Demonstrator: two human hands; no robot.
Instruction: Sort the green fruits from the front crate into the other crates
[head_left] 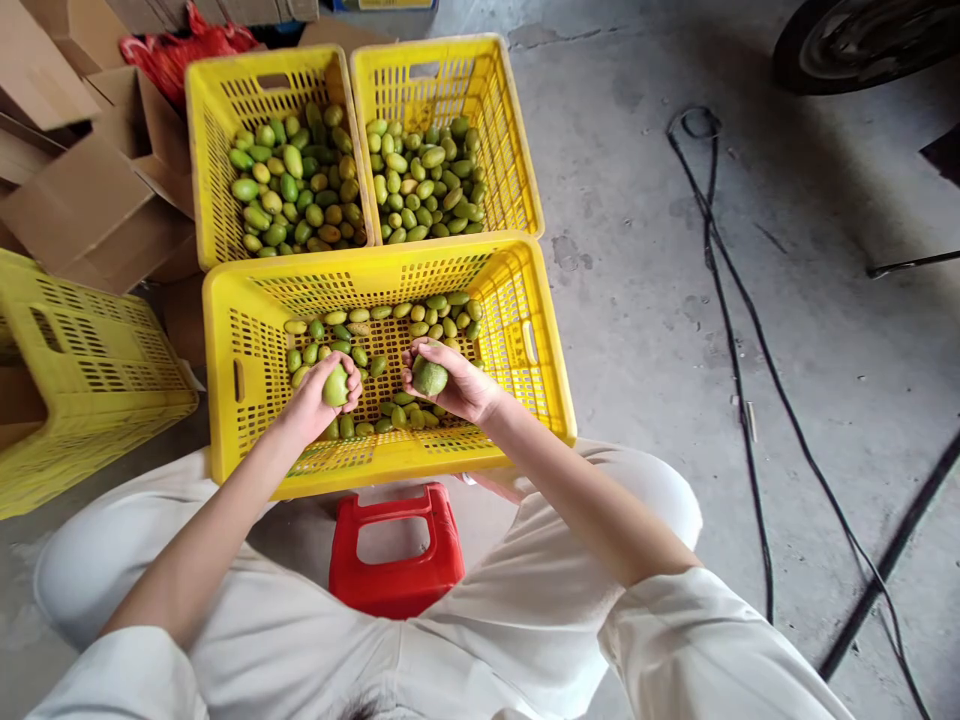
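Over the yellow crate (pixel 553 360), we do well to grip lightly, left hand (pixel 309 400) at nine o'clock and right hand (pixel 463 385) at three, the fingers of each curled round a green fruit (pixel 335 388).

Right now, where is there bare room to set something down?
Bare concrete floor lies between the front yellow crate and the black cable. It's crowded leftward, with cardboard boxes, and inside the crate, where the left hand and right hand hold fruit.
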